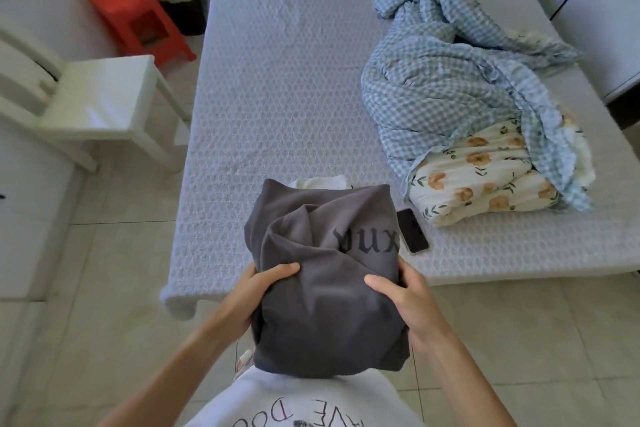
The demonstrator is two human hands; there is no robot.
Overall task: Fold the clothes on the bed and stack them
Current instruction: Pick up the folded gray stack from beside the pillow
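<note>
A dark grey garment (pixel 325 274) with black gothic lettering is bundled into a rough fold, held above the foot of the bed (pixel 277 97) and in front of my chest. My left hand (pixel 259 288) grips its left side, thumb on top. My right hand (pixel 401 298) grips its right side, thumb on top as well. Just behind the grey garment a white garment (pixel 320 181) peeks out on the mattress; most of it is hidden.
A black phone (pixel 412 230) lies on the bed right of the grey garment. A blue checked quilt (pixel 460 80) with a floral lining (pixel 485 170) is heaped on the right half. Pillows sit at the head. A white chair (pixel 100 104) and a red stool (pixel 138 21) stand left of the bed.
</note>
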